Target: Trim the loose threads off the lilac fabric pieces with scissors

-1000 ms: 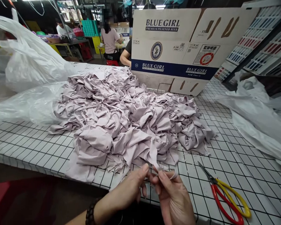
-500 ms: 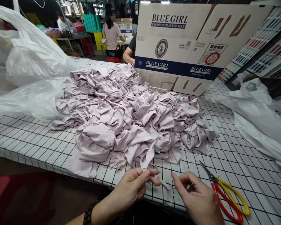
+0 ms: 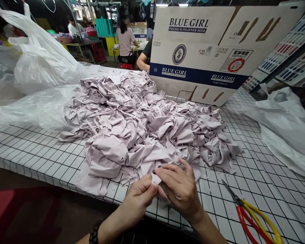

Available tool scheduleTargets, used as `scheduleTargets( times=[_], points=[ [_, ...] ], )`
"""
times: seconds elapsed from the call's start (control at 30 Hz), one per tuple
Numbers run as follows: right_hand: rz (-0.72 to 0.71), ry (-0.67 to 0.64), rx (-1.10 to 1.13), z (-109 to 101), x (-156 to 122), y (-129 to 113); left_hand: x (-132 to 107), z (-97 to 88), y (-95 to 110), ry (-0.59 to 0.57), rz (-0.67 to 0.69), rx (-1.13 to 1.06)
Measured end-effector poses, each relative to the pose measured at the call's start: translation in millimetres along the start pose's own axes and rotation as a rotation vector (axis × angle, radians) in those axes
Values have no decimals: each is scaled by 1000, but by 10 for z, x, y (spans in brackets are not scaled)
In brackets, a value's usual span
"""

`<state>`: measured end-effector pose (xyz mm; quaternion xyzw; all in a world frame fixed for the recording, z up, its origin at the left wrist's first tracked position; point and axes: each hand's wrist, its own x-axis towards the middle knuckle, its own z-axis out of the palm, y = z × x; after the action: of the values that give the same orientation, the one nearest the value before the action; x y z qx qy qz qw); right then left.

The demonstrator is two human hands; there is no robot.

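My left hand (image 3: 141, 193) pinches the end of a pale mauve cloth strip (image 3: 156, 179) between thumb and fingers at the table's near edge. Right beside it, my right hand (image 3: 181, 186) has its thumb and fingers closed on the same strip; part of that grip is hidden behind the hand. The strip leads up into a large heap of crumpled mauve cloth (image 3: 139, 125) just beyond both hands. Scissors (image 3: 241, 203) with one red and one yellow handle lie to the right, blades pointing away, touched by neither hand.
A grid-patterned cloth covers the table (image 3: 40, 145). A printed carton (image 3: 193, 51) stands behind the heap. Clear plastic bags (image 3: 48, 71) lie at left, another plastic bag (image 3: 282, 115) at right. A red stool (image 3: 12, 210) sits below the near edge. Several people sit farther back.
My right hand has moved left and up from beside the scissors' side of the table and now meets my left hand at the cloth strip. The left hand keeps its pinch. The view has shifted slightly.
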<state>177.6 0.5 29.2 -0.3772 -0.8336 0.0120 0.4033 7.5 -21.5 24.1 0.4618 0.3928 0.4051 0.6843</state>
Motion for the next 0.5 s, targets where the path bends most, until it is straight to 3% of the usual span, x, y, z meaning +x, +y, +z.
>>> scheduleTargets(
  times=[0.07, 0.13, 0.23, 0.3, 0.4, 0.5],
  points=[
    [29, 26, -61, 42, -32, -10, 33, -19, 23, 122, 174, 261],
    [64, 38, -74, 104, -52, -32, 69, -44, 51, 145, 260, 403],
    [100, 31, -26, 191, -52, -65, 138, -78, 42, 22, 275, 318],
    [137, -10, 10, 190, -54, -61, 191, -79, -4, -58, 185, 121],
    [249, -186, 30, -19, -168, 45, 264, -39, -84, -83, -3, -154],
    [545, -251, -105, -519, -559, 299, 313, 12, -126, -59, -78, -241]
  ],
)
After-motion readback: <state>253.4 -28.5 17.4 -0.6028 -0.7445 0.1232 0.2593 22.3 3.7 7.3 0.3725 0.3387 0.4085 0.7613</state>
